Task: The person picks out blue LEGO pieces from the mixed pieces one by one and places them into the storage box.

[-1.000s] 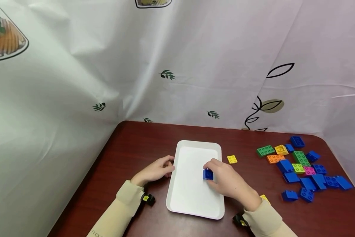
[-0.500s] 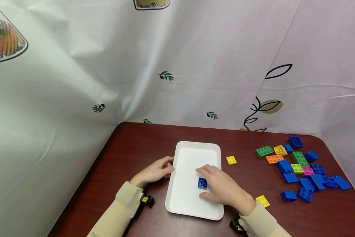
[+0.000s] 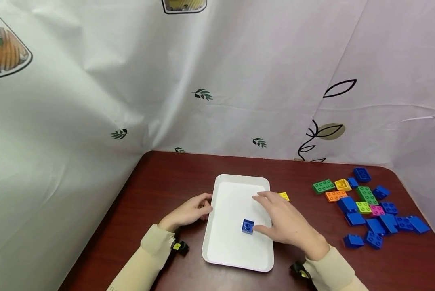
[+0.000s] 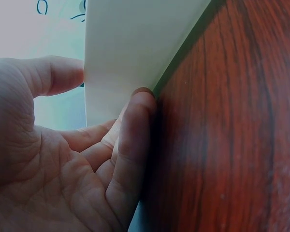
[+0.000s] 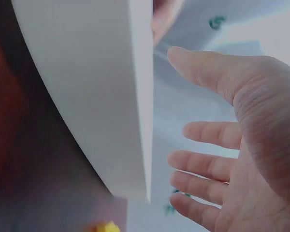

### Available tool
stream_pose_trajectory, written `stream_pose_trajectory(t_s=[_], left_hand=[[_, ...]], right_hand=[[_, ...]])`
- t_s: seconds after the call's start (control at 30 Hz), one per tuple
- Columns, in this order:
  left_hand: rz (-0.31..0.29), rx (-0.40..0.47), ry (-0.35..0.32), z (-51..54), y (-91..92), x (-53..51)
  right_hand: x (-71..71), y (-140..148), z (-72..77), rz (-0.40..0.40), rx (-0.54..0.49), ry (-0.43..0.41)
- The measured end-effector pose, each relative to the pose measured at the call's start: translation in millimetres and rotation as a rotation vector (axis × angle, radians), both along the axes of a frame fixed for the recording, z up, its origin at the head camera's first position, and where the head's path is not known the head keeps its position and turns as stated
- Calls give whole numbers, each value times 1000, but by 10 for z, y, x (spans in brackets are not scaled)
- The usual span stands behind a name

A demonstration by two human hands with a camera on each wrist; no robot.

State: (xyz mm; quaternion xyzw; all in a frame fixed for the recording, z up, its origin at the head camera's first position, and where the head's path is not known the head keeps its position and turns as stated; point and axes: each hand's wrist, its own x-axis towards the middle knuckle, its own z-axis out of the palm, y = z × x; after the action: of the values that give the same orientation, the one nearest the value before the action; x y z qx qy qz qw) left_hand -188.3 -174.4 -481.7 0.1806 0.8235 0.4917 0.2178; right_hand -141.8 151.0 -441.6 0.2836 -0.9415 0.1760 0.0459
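Observation:
A white tray [image 3: 232, 250] lies on the table, with one small blue brick [image 3: 248, 226] near its middle. My left hand [image 3: 188, 210] is at the tray's left side; in the left wrist view the thumb and fingers of this hand [image 4: 63, 164] touch the tray's outer wall [image 4: 121, 53]. Over the tray's right part, my right hand [image 3: 288, 220] holds nothing, its thumb tip just right of the blue brick. The right wrist view shows that hand [image 5: 261, 125] with spread fingers beside the tray wall [image 5: 87, 87]; the brick is not visible there.
A yellow brick [image 3: 284, 196] lies right of the tray, partly covered by my right hand. Farther right are scattered bricks, among them green [image 3: 324, 186], orange [image 3: 336, 196], pink [image 3: 377, 210] and several blue ones [image 3: 353, 241]. A patterned curtain [image 3: 232, 121] hangs behind the table.
My right hand has let go of the blue brick, which now lies on the tray, and has drawn back to the right. The lower yellow brick is now hidden. My left hand stays put.

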Motion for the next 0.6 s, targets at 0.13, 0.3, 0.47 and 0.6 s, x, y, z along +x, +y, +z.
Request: stream_pose_trajectory(t_s=[0.13,0.3,0.47,0.6], left_hand=[[-5,1,2,0,-2,1],[-7,3,12,-18,-11,-11],[-7,7,11,-31,-11,-15],[-4,-7,10,-39,-15,-10]], right_hand=[[-80,206,93,-76,-20,0],[-179,525,177,-177,-48,0],[-231,862,214,-266,-67,1],[-251,1100,216,-324,-56,-18]])
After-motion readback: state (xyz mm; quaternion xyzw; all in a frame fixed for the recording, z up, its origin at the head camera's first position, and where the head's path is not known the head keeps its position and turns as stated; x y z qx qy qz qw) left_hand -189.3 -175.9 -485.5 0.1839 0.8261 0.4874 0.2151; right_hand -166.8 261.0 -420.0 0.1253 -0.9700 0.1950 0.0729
